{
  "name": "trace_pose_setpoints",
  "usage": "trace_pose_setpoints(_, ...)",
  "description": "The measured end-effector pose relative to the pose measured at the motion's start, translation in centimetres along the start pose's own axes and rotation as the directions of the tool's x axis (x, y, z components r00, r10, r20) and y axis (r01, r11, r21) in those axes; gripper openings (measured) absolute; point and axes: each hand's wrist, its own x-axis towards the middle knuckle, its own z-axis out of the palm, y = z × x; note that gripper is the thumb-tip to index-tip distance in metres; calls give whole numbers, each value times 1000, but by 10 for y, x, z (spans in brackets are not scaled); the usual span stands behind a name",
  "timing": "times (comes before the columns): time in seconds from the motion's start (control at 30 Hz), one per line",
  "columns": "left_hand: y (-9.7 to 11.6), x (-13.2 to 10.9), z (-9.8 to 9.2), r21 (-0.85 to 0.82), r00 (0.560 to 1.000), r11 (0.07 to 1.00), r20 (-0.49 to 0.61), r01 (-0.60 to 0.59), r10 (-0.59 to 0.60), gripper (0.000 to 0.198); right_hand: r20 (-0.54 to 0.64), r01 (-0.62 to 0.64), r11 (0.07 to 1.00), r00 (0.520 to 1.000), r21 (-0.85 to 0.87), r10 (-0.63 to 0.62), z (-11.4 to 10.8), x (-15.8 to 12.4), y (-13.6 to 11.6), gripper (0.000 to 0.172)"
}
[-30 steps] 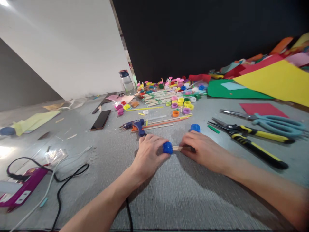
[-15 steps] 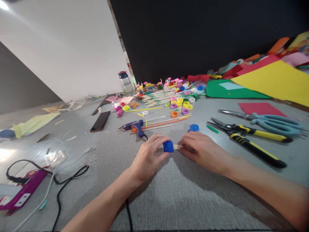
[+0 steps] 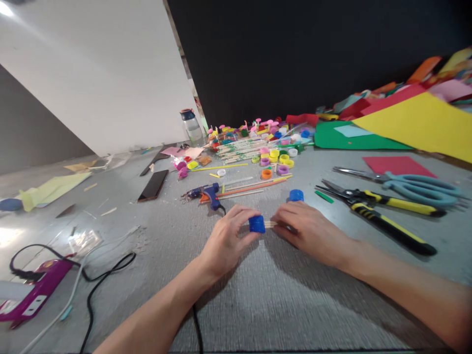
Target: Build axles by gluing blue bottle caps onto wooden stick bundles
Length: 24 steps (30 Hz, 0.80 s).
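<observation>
Between thumb and fingers, my left hand (image 3: 229,239) grips a small blue bottle cap (image 3: 257,224) just above the grey table. Thin pale wooden sticks (image 3: 270,224) run from the cap's right side toward my right hand (image 3: 309,227), whose closed fingers pinch their other end. That end is hidden by the fingers. Just beyond my right hand lies another blue cap (image 3: 296,195). A blue glue gun (image 3: 209,194) with an orange trigger rests on the table beyond my left hand.
Cutters with yellow-black handles (image 3: 396,236) and blue-handled scissors (image 3: 416,187) lie at the right. Coloured caps (image 3: 283,169) and sticks (image 3: 241,149) spread across the back. A phone (image 3: 154,185), black cable (image 3: 88,300) and purple power strip (image 3: 55,275) are on the left.
</observation>
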Motion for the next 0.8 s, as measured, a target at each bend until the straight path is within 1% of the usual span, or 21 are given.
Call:
trace_pose_setpoints(0.13, 1, 0, -1, 4, 1000, 1000, -10, 6, -6, 34, -6, -3, 1000, 1000, 2, 3, -1, -1, 0, 10)
trace_pose_setpoints(0.37, 1, 1, -2, 50, 998, 997, -18, 63, -62, 36, -26, 7, 1000, 1000, 1, -7, -5, 0, 1, 10)
trace_pose_setpoints(0.67, 0, 0, -2, 44, 998, 997, -14, 61, -60, 34, 23, -12, 1000, 1000, -6, 12, -6, 1, -1, 10)
trace_pose_setpoints(0.8, 1, 0, -3, 66, 998, 996, -6, 68, -68, 35, 32, -9, 1000, 999, -22, 10, -6, 2, 0, 10)
